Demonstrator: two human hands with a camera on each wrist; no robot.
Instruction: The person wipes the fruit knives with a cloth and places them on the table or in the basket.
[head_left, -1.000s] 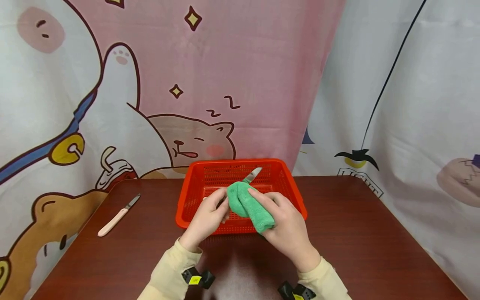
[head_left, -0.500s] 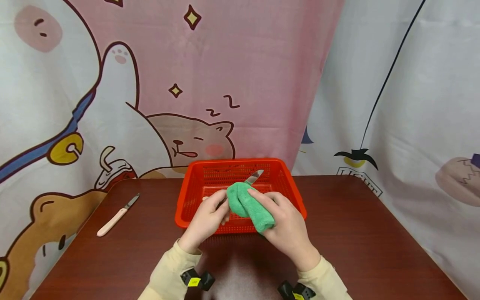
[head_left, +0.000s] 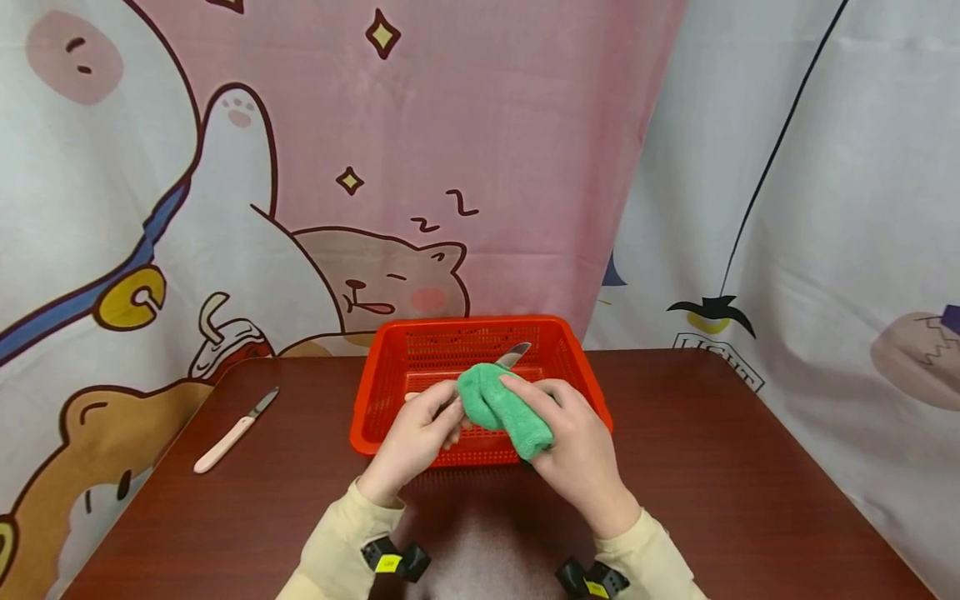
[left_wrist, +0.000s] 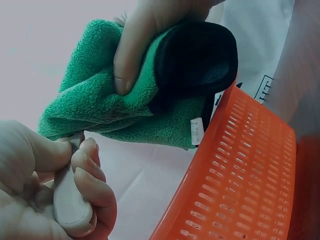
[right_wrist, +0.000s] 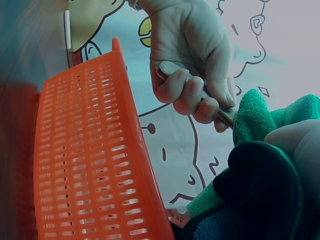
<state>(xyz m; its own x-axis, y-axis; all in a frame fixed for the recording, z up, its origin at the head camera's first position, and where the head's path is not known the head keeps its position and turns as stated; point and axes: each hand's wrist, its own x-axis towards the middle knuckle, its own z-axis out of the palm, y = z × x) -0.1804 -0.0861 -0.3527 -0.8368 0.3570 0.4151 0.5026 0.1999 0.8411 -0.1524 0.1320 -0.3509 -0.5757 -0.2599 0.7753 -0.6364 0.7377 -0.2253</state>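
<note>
My left hand [head_left: 411, 429] grips the pale handle [left_wrist: 72, 202] of a knife, its fingers curled round it. The knife's blade tip [head_left: 514, 355] sticks out beyond a folded green towel [head_left: 495, 400]. In my right hand [head_left: 579, 442] the towel is held wrapped over the middle of the blade, thumb pressing on top. The left wrist view shows the towel's dark underside and a small white label [left_wrist: 197, 131]. Both hands are over the red basket [head_left: 362, 425]. Most of the blade is hidden by the towel.
A second knife [head_left: 236, 433] with a pale handle lies on the brown table [head_left: 712, 467] to the left, blade pointing away. The slotted basket stands at the table's back edge. A printed cartoon curtain [head_left: 525, 167] hangs behind.
The visible blade tip has shifted slightly right and down. My right hand and the towel have moved a little to the right; the left hand stays nearly in place.
</note>
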